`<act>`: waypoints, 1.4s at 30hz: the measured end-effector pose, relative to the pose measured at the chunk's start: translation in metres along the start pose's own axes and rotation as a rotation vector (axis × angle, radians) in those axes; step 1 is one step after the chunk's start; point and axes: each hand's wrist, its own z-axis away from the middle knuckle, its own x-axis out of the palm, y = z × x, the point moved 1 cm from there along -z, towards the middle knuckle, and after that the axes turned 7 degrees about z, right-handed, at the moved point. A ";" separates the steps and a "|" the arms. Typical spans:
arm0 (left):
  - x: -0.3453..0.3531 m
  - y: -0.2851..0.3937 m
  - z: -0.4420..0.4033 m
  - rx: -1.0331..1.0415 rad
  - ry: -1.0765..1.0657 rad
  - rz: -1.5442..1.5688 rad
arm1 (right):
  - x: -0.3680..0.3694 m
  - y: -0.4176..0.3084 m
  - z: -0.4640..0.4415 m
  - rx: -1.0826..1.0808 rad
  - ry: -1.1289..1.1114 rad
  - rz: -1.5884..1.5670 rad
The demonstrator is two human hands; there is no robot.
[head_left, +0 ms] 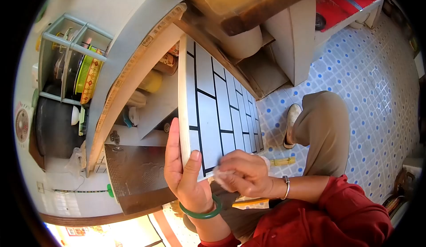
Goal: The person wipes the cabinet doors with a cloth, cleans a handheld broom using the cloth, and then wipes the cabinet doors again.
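Note:
A cabinet door (222, 109) with a white face and black brick-pattern lines stands open in the middle of the view. My left hand (186, 171), with a green bangle on the wrist, grips the door's edge near its lower corner, thumb on the patterned face and fingers on the other side. Against the same corner is my right hand (244, 174), wearing a silver bracelet, its fingers bent round a whitish crumpled cloth (226, 178). The cloth is partly hidden and blurred.
Open cabinet shelves (159, 100) hold bags and containers. A dish rack (66, 60) stands on the counter at left. A wooden edge (262, 12) juts in above. My bent knee (328, 114) is over the tiled floor (372, 96), near a yellow bundle (282, 161).

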 end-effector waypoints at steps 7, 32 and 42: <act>0.001 -0.006 0.002 0.014 0.099 -0.015 | -0.014 0.024 0.013 -0.072 -0.041 0.104; -0.006 0.000 -0.001 0.050 0.110 -0.048 | 0.005 0.033 0.007 -0.076 -0.006 0.032; -0.010 -0.001 -0.001 0.035 0.086 0.010 | 0.020 -0.013 -0.022 -0.157 0.006 0.007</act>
